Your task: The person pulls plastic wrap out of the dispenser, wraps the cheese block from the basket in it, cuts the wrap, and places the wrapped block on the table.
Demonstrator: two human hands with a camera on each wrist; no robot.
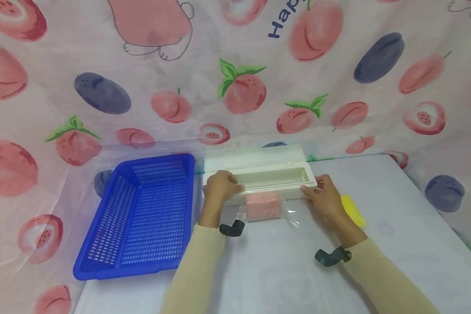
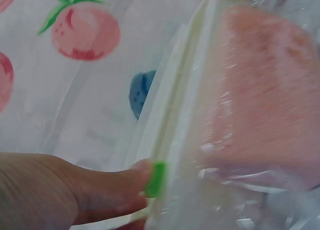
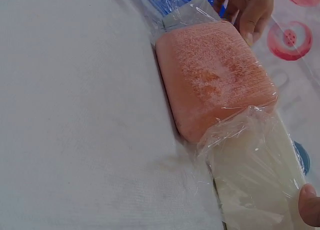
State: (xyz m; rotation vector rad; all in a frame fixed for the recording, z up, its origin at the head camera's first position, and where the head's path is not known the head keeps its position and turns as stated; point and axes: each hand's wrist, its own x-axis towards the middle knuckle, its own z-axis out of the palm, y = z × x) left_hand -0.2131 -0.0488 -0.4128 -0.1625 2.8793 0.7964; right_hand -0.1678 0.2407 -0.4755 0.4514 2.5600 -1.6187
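Observation:
A long white cling film dispenser point(image 1: 272, 179) stands with its lid point(image 1: 255, 158) raised at the back. My left hand point(image 1: 222, 186) grips its left end. In the left wrist view, the thumb meets a small green slider point(image 2: 156, 180) on the dispenser's edge. At the right end, my right hand point(image 1: 325, 194) holds the dispenser, its thumb point(image 3: 309, 202) on the front face. Against the front lies a pink block point(image 1: 263, 206) under clear film point(image 1: 291, 214); what the block is made of cannot be told. The film spreads out past both its sides.
A blue perforated basket point(image 1: 193, 205) stands left of the dispenser, close to my left forearm. Beside my right wrist lies a yellow object point(image 1: 352, 211), partly hidden. A fruit-print cloth point(image 1: 243, 126) hangs behind the white table point(image 1: 282, 270).

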